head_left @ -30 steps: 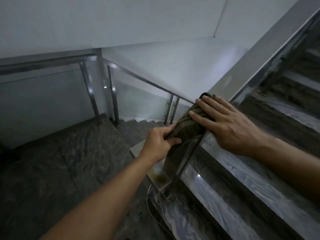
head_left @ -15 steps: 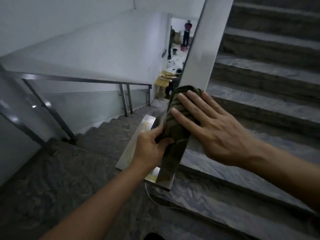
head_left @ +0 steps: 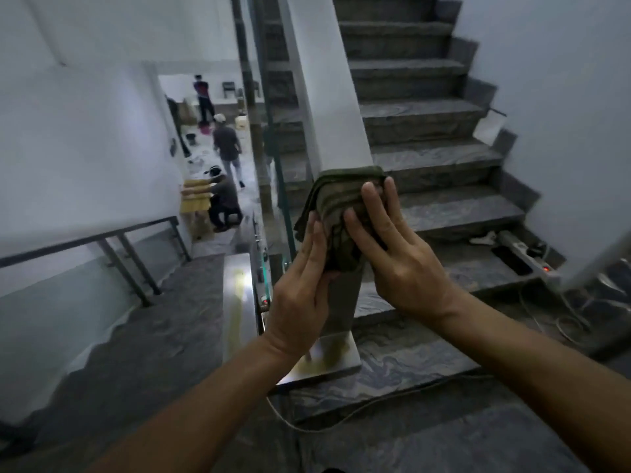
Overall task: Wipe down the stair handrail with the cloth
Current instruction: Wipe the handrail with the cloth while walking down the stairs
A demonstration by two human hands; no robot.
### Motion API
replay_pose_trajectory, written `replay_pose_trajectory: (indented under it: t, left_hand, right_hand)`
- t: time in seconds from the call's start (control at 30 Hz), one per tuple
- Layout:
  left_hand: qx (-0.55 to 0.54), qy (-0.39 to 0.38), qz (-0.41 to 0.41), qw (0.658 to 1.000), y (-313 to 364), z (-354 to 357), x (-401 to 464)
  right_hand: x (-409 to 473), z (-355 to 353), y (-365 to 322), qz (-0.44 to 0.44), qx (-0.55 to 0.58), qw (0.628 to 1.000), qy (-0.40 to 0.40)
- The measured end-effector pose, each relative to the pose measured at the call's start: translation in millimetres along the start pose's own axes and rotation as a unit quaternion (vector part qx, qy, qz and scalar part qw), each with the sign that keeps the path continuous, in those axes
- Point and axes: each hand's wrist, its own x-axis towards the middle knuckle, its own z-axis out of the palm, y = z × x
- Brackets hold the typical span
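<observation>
A wide flat steel handrail (head_left: pixel 324 97) rises up the middle of the view beside the stairs. A dark green striped cloth (head_left: pixel 336 203) is draped over the rail near its lower end. My left hand (head_left: pixel 302 285) presses the cloth's left side with fingers straight. My right hand (head_left: pixel 392 247) lies flat on the cloth's right side, fingers spread upward. Both palms squeeze the cloth around the rail. The rail section under the cloth is hidden.
Marble steps (head_left: pixel 426 124) climb ahead on the right. A power strip (head_left: pixel 526 257) and cables lie on a lower step. A second railing (head_left: pixel 102 237) borders the descending flight on the left. Three people (head_left: pixel 225 145) work on the floor below.
The view has swung right and now faces up the rail. My left hand has opened from pinching the cloth's edge to pressing it flat against the rail's left side.
</observation>
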Motion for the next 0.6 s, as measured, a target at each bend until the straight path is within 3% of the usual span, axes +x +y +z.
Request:
replay_pose_trajectory:
  t: [0.13,0.33,0.47,0.6]
  left_hand:
    - [-0.020,-0.020,0.032,0.999,-15,-1,-21]
    - [-0.012,-0.214,-0.022,0.976,-37,-11,-75]
    - [-0.012,-0.288,-0.075,0.954,-38,-19,-82]
    - [0.073,-0.372,-0.096,0.920,-33,-17,-83]
  right_hand:
    - [-33,27,-38,0.103,-0.005,0.995,-0.002]
    - [-87,63,-81,0.210,0.032,0.973,-0.095]
    - [-95,69,-97,0.267,0.059,0.948,-0.163]
    - [-105,73,-108,0.315,0.085,0.926,-0.192]
